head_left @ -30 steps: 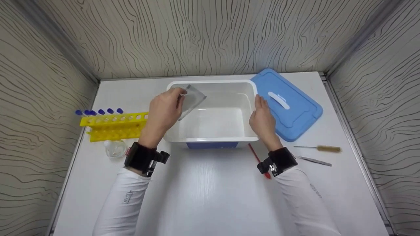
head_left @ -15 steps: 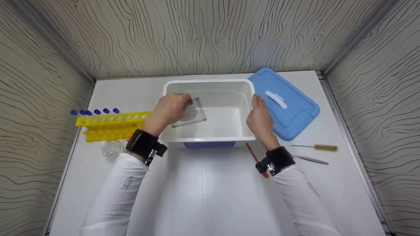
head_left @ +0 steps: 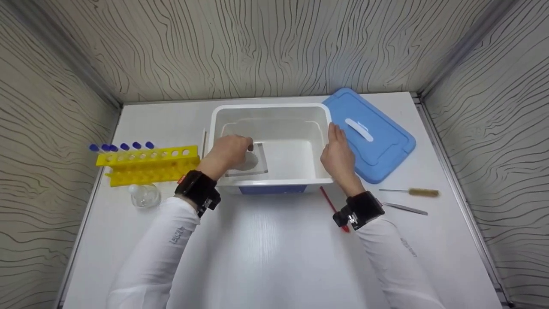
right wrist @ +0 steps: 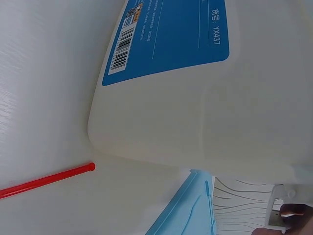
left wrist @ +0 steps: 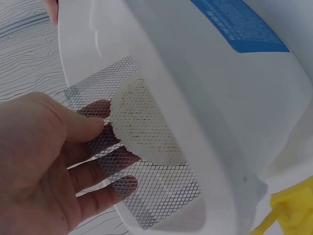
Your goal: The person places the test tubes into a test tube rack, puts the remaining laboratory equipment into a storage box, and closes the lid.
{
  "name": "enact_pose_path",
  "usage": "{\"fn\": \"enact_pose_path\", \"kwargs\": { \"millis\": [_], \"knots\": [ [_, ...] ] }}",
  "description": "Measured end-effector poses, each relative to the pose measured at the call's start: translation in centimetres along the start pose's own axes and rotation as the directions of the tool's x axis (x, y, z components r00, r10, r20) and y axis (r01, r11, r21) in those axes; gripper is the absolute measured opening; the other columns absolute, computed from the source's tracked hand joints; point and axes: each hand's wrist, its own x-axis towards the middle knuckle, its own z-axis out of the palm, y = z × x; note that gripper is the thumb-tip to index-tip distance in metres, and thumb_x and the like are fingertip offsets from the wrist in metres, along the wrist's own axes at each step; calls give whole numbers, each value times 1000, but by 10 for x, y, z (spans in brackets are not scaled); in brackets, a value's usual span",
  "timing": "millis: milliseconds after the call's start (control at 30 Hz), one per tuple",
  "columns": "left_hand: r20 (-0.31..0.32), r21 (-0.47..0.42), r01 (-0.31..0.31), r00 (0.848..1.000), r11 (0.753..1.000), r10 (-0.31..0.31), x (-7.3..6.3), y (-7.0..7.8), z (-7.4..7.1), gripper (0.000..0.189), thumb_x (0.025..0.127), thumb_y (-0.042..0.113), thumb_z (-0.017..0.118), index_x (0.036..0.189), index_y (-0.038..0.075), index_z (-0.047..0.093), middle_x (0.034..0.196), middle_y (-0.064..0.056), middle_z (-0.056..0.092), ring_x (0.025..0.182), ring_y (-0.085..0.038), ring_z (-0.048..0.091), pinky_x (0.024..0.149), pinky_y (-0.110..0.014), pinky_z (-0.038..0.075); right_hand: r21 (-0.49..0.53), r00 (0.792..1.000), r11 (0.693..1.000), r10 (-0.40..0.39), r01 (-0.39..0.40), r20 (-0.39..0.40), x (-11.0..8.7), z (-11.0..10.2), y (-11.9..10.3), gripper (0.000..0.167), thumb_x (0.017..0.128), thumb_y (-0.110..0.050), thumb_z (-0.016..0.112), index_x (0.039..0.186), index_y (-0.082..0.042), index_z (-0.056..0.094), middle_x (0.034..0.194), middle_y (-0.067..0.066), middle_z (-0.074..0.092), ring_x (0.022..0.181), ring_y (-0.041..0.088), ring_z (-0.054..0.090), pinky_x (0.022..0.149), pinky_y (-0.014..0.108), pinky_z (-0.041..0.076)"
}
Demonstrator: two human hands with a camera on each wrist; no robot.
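Note:
My left hand (head_left: pixel 231 150) reaches into the white plastic bin (head_left: pixel 270 183) at its left side. It pinches a wire gauze (left wrist: pixel 176 188) with a round pale centre (left wrist: pixel 142 120). In the left wrist view the thumb lies on the near face of the mesh, and the fingers show through from behind. The head view has the gauze (head_left: pixel 261 161) low inside the bin, close over its floor. My right hand (head_left: pixel 339 154) rests against the bin's right side, fingers straight along the outer wall; its fingertips (right wrist: pixel 293 220) show beside a white latch (right wrist: pixel 275 208) in the right wrist view.
A blue lid (head_left: pixel 377 150) lies right of the bin. A yellow rack (head_left: pixel 146 161) with several blue-capped tubes and a glass bottle (head_left: pixel 145 196) stand left. A brush (head_left: pixel 422 192), tweezers (head_left: pixel 405 209) and a red stick (head_left: pixel 328 201) lie right.
My left hand has moved down into the bin with the wire gauze, which has turned from slanted to nearly square with the walls. My right hand has stayed at the bin's right side.

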Motion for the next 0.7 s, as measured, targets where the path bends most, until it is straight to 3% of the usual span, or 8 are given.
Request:
{"fn": "enact_pose_path", "kwargs": {
  "millis": [267, 500, 700],
  "knots": [
    [41, 20, -28, 999, 999, 27, 3, 5, 18, 28, 98, 16, 64, 121, 1, 69, 113, -22, 77, 103, -40, 73, 94, -51, 61, -7, 1000, 1000, 8, -8, 3, 0, -1, 1, 62, 103, -1, 42, 163, 6, 27, 166, 34, 32, 156, 50, 32, 117, 68, 42],
    [29, 71, -15, 999, 997, 13, 7, 2, 31, 25, 103, 18, 61, 117, 0, 70, 108, -23, 77, 101, -41, 74, 92, -51, 61, -6, 1000, 1000, -5, 5, -8, 1, 1, 0, 62, 103, 0, 43, 162, 7, 28, 165, 35, 33, 155, 50, 33, 117, 68, 42],
    [1, 18, 14, 1000, 1000, -14, 7, -4, 35, 25, 103, 19, 64, 117, 1, 70, 111, -23, 76, 103, -41, 73, 94, -51, 60, 9, 1000, 1000, -4, 4, 6, -1, 0, 0, 62, 102, 0, 40, 163, 8, 26, 166, 34, 31, 157, 49, 30, 120, 65, 39]
  ]
}}
